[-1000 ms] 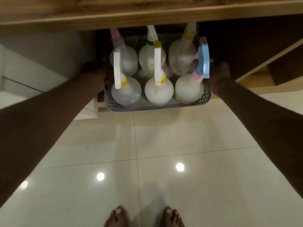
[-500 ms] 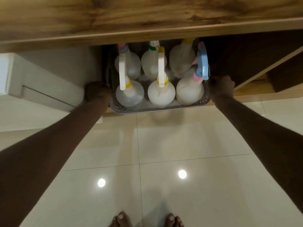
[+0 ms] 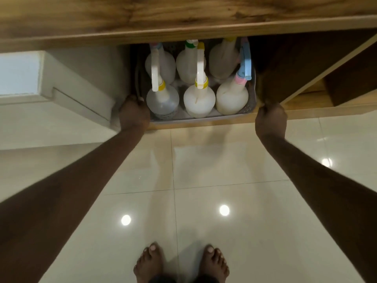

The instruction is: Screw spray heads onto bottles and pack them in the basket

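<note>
Basket [image 3: 252, 92]: grey, six bottles [image 3: 199, 100] upright with spray heads fitted, set on the low shelf [image 3: 306, 111] under the worktop [image 3: 183, 17]; left hand [image 3: 133, 115] and right hand [image 3: 270, 119] at its near corners, each grip curled, though whether clasping the rim or already released cannot be told. Judged step: seating the basket; push both sides evenly, level, so heads pass below the worktop edge.

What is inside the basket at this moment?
The basket holds six bottles with spray heads, in two rows of three, such as the front middle bottle. The wooden tabletop covers the back row's heads and the basket's far side.
</note>
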